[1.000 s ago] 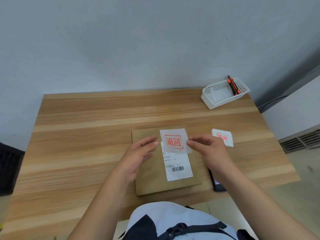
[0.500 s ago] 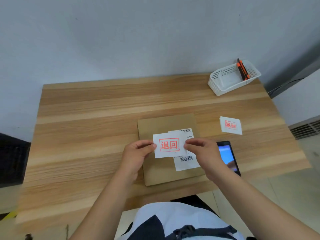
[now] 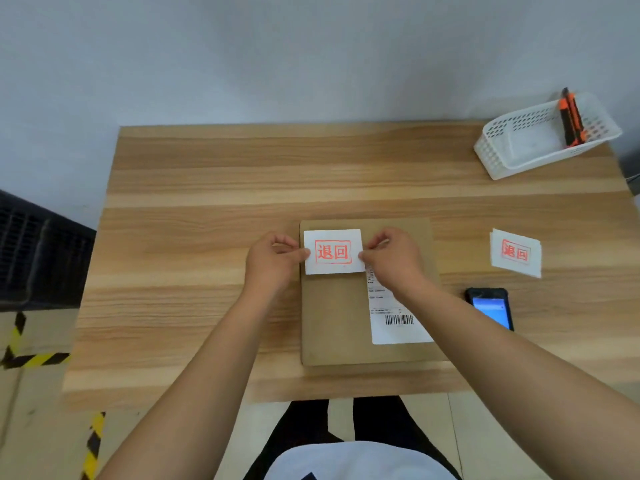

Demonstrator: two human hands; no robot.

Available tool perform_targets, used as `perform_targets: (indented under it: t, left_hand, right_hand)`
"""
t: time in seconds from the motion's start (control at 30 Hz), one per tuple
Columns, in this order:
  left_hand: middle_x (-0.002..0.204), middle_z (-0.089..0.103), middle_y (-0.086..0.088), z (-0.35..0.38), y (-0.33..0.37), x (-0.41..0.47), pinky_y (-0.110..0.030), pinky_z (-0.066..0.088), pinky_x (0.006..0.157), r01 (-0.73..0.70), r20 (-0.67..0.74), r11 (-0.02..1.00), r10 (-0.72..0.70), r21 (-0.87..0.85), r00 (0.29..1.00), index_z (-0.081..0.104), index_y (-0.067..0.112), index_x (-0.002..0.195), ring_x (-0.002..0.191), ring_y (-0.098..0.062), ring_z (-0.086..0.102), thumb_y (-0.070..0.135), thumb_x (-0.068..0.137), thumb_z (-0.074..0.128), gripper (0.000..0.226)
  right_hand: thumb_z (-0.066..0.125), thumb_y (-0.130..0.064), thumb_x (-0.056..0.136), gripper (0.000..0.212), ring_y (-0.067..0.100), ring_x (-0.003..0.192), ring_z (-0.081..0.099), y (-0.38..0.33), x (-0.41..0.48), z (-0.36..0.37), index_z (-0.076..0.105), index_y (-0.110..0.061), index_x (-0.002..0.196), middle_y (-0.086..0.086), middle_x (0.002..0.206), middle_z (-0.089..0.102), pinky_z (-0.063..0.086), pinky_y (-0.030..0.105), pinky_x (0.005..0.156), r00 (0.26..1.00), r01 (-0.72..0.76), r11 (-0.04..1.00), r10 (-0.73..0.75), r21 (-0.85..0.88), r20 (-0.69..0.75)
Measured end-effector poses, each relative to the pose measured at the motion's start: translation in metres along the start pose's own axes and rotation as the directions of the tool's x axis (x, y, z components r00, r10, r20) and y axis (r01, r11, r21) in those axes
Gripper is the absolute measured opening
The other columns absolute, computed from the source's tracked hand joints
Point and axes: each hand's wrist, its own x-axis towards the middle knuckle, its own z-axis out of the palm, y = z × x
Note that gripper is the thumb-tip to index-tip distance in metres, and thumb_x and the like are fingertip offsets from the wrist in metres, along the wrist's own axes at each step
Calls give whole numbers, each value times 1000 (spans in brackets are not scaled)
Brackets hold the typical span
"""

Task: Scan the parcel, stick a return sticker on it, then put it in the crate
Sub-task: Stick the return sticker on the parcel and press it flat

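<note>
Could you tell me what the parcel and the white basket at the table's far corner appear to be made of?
The parcel looks like matte brown cardboard or kraft paper: flat, dull, uniformly tan. The basket seems moulded plastic, smooth white with regular perforated walls.

A flat brown cardboard parcel [image 3: 332, 317] lies near the front edge of the table [image 3: 194, 209], its white shipping label [image 3: 394, 317] with a barcode on the parcel's right half. A white return sticker [image 3: 333, 251], printed with red boxed characters, sits over the parcel's far left corner, pinched at its side edges by the left hand [image 3: 273, 259] and right hand [image 3: 391, 258].
</note>
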Motion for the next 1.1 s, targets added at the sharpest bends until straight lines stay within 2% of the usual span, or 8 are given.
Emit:
perform_targets:
  t: [0.2,0.43,0.6,0.77,0.97,1.1]
  left_hand:
    - [78,67,-4,8,0,10,-25,44,64,2,-47,999,0,51,999,57,21,69,72,-19,61,5,71,82,30]
    - [76,65,-1,12,-3,9,-27,44,68,-8,-66,997,12,74,998,59,22,73,72,-18,60,8,73,79,24]
    - [83,70,-7,12,-2,8,-28,46,69,-30,-54,995,36,92,998,60,23,75,74,-19,64,8,74,78,23]
    - [82,70,-7,12,0,10,-29,47,69,-47,-56,989,56,142,997,60,24,73,73,-19,63,7,74,77,24]
    - [80,69,-4,17,1,7,-25,43,60,-73,-73,977,89,201,993,62,20,78,70,-15,62,9,75,74,17]
    - [78,68,-3,18,0,8,-26,43,59,-92,-76,964,114,250,991,61,22,77,70,-16,62,10,74,73,17]
  right_hand:
    - [73,-12,71,16,28,79,70,-2,16,3,59,-19,74,0,78,70,57,42,77,1000,15,997,-15,-80,-1]
    - [70,-12,71,14,28,80,70,-2,16,4,59,-20,75,1,82,71,57,43,78,1000,29,996,-29,-82,0]
    - [68,-10,73,14,27,80,69,-3,14,6,59,-21,76,-4,77,66,55,41,74,999,45,993,-45,-105,5]
    - [66,-11,75,15,27,81,69,-3,14,6,57,-23,76,-2,82,69,55,41,76,999,45,991,-45,-127,6]
    - [65,-12,75,15,27,82,68,-2,15,6,55,-22,76,-2,81,67,51,38,76,998,58,984,-55,-166,23]
    - [64,-13,77,11,25,83,66,-2,17,9,57,-21,82,-5,81,65,48,36,76,997,72,973,-68,-222,23]
